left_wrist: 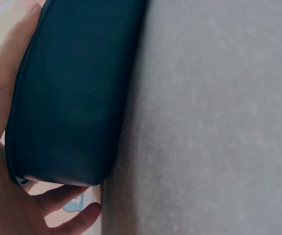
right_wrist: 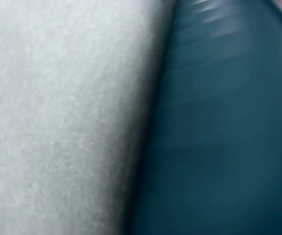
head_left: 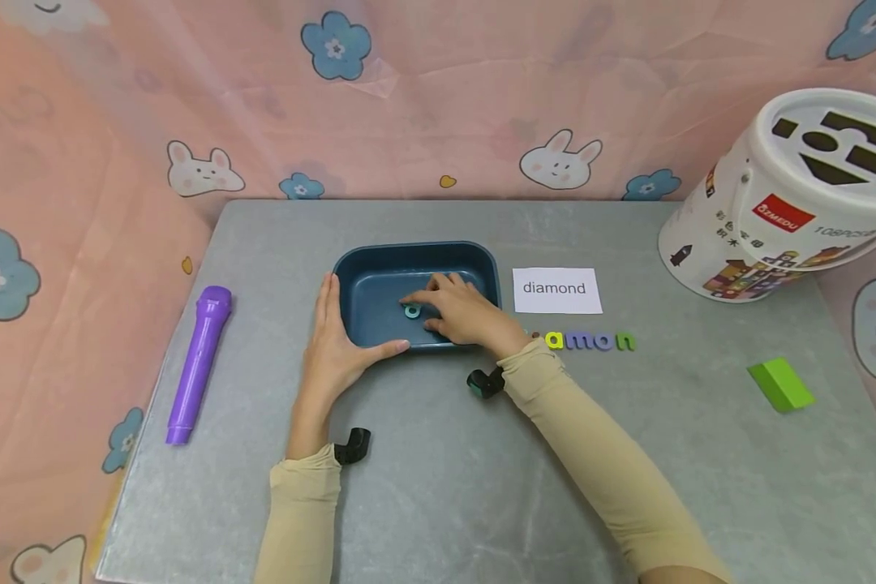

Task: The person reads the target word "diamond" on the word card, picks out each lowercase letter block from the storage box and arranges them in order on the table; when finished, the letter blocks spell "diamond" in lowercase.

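Observation:
A dark blue rectangular tray (head_left: 365, 259) lies on the grey table. My left hand (head_left: 333, 349) steadies its near left corner, with straight fingers along the left end and the thumb along the front rim. In the left wrist view the fingers (left_wrist: 79, 220) pass round the end of the tray. My right hand (head_left: 463, 312) reaches inside, its forefinger tip at a small teal letter (head_left: 412, 311) and the thumb a little apart. Loosely bent, the other fingers hover over the tray's right part. The right wrist view is blurred and shows mostly the tray wall (right_wrist: 219, 127).
A white card (head_left: 557, 290) printed "diamond" lies right of the tray. Below it runs a row of coloured letters (head_left: 600, 341), partly hidden by the right wrist. A purple microphone (head_left: 199, 365) lies left; a green block (head_left: 781, 384) and a white bucket (head_left: 796, 195) stand right.

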The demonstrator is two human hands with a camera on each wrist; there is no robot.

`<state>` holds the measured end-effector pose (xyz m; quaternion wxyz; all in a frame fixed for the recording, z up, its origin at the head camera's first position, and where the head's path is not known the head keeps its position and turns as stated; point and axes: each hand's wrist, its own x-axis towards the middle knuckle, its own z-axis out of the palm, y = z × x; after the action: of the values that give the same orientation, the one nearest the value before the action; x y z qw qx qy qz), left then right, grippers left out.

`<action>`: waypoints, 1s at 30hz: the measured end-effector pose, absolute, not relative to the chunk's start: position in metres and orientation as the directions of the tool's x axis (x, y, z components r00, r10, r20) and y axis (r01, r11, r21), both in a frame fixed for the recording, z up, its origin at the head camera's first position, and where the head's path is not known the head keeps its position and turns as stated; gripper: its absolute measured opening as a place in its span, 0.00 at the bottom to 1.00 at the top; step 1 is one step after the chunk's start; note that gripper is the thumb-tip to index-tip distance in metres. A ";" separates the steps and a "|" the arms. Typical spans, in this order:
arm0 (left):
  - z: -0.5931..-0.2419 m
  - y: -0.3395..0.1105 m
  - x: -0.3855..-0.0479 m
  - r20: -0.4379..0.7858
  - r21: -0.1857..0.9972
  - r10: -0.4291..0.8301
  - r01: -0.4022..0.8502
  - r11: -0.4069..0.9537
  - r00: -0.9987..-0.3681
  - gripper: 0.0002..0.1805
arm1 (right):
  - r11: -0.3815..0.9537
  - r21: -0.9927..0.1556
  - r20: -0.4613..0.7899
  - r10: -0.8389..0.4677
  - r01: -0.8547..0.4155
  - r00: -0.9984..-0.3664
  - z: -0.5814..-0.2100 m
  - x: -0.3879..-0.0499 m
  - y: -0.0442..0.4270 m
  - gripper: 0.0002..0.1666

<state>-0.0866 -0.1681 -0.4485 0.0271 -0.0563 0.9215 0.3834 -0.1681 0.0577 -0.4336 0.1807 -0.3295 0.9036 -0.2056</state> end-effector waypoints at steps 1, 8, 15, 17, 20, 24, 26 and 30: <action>-0.448 -0.168 -0.087 -0.094 0.704 -0.083 -0.125 0.699 -0.992 0.80 | 0.695 -0.497 -0.185 -0.670 -0.520 -0.719 -0.436 -0.170 0.057 0.29; -0.448 -0.168 -0.087 -0.085 0.710 -0.085 -0.120 0.694 -0.993 0.80 | 0.698 -0.529 -0.168 -0.644 -0.483 -0.746 -0.440 -0.173 0.053 0.21; -0.448 -0.167 -0.087 -0.094 0.702 -0.082 -0.125 0.701 -0.992 0.80 | 0.664 -0.620 -0.087 -0.587 -0.418 -0.805 -0.434 -0.167 0.058 0.18; -0.448 -0.166 -0.086 -0.102 0.700 -0.085 -0.132 0.702 -0.991 0.80 | 0.630 -0.658 -0.029 -0.568 -0.412 -0.823 -0.431 -0.162 0.065 0.19; -0.448 -0.164 -0.086 -0.107 0.697 -0.090 -0.139 0.704 -0.990 0.80 | 0.589 -0.690 0.068 -0.527 -0.421 -0.847 -0.425 -0.153 0.082 0.21; -0.448 -0.165 -0.086 -0.109 0.696 -0.094 -0.144 0.703 -0.990 0.80 | 0.543 -0.712 0.204 -0.446 -0.445 -0.871 -0.419 -0.142 0.117 0.22; -0.448 -0.165 -0.085 -0.108 0.698 -0.094 -0.143 0.701 -0.990 0.80 | 0.540 -0.708 0.261 -0.398 -0.454 -0.880 -0.417 -0.137 0.137 0.23; -0.448 -0.166 -0.085 -0.105 0.698 -0.091 -0.138 0.703 -0.990 0.80 | 0.572 -0.696 0.301 -0.317 -0.434 -0.899 -0.417 -0.126 0.179 0.22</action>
<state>-0.0854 -0.1663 -0.4479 0.0312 -0.0621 0.9223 0.3803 -0.1259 0.1791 -0.4174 -0.0713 -0.2126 0.8837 -0.4108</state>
